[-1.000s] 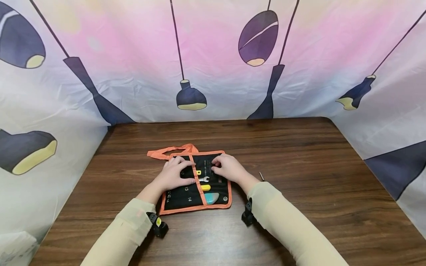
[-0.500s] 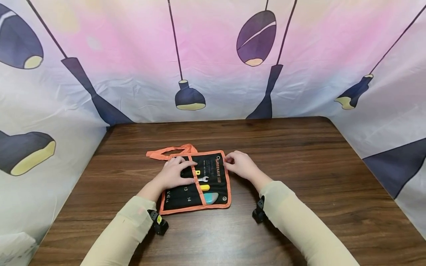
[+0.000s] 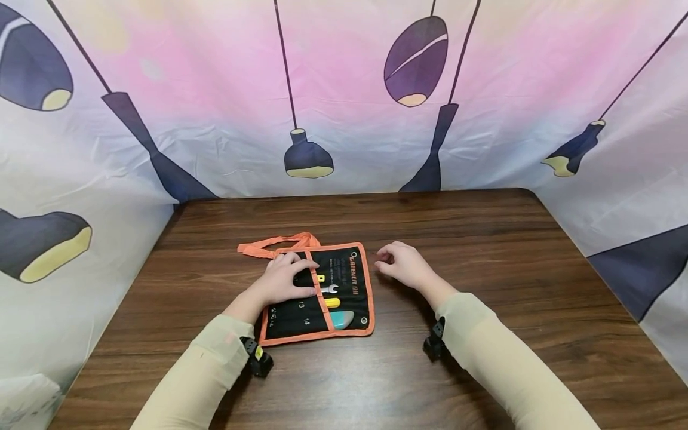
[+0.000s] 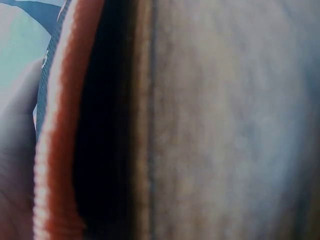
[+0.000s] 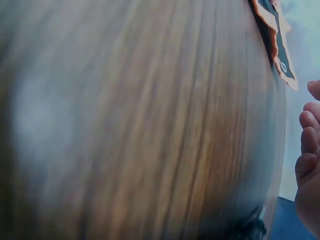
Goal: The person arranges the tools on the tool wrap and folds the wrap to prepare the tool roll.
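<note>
A black fabric tool pouch (image 3: 290,322) with orange trim lies flat on the table. My left hand (image 3: 285,278) rests on its left half, thumb and fingers spread over the pocket edge. From the pockets show a silver wrench (image 3: 330,289), a yellow handle (image 3: 332,303) and a teal-and-grey end of a tool (image 3: 342,319). Right of the pouch, a short way off its edge, my right hand (image 3: 405,264) hovers with fingers loosely bent and nothing visible in them. In the left wrist view, the pouch's orange edge (image 4: 60,135) stands close to the camera.
An orange strap (image 3: 279,244) trails from the pouch's far left corner. The brown wooden table (image 3: 510,269) extends to a patterned cloth backdrop (image 3: 355,149) behind and at both sides. Dark wrist cameras sit under both sleeves.
My right hand has left the pouch's upper right part and moved right, uncovering its printed lettering. A thin metal shaft seen earlier beside the right sleeve is now hidden. The left hand stays put.
</note>
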Available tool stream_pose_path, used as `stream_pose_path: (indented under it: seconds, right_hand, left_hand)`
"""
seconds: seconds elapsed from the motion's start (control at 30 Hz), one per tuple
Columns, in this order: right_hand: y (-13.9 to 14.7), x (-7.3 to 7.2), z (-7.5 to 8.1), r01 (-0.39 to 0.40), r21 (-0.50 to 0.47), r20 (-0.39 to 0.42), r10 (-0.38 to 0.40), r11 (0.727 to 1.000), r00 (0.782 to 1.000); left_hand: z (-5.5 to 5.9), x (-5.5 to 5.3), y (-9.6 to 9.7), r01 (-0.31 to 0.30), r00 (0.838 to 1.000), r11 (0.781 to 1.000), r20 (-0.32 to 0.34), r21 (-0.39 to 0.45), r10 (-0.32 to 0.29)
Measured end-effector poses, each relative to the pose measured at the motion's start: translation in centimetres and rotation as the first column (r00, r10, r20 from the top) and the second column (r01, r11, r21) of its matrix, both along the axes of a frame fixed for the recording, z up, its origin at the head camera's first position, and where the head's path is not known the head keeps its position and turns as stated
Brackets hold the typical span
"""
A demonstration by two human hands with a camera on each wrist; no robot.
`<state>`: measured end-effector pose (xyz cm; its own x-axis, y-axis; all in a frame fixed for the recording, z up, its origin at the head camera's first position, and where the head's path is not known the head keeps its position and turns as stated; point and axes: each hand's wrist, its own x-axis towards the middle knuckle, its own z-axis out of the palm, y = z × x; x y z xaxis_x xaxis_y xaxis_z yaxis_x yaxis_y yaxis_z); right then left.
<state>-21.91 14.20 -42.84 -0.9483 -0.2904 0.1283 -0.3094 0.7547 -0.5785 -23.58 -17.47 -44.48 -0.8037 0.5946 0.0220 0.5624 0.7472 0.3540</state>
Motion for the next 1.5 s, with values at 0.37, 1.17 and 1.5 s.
stream_pose_path:
  seconds: [0.37, 1.17, 1.5]
  right_hand:
    - [2.2, 0.9, -0.1, 0.014, 0.001, -0.040, -0.014, 1.000, 0.999]
    - [6.9, 3.8, -1.2, -0.007, -0.014, -0.089, 0.006, 1.000, 0.996]
    - [8.3, 4.7, -1.8, -0.051, 0.038, -0.114, 0.056, 0.998, 0.992]
  left_hand:
    - [-0.1, 0.0, 0.0, -0.015, 1.000, 1.000, 0.012, 0.024, 0.014]
    - [0.0, 0.1, -0.1, -0.023, 0.999, 0.998, 0.034, 0.064, 0.020]
    - [-0.2, 0.0, -0.1, -0.029, 0.999, 0.998, 0.023, 0.059, 0.027]
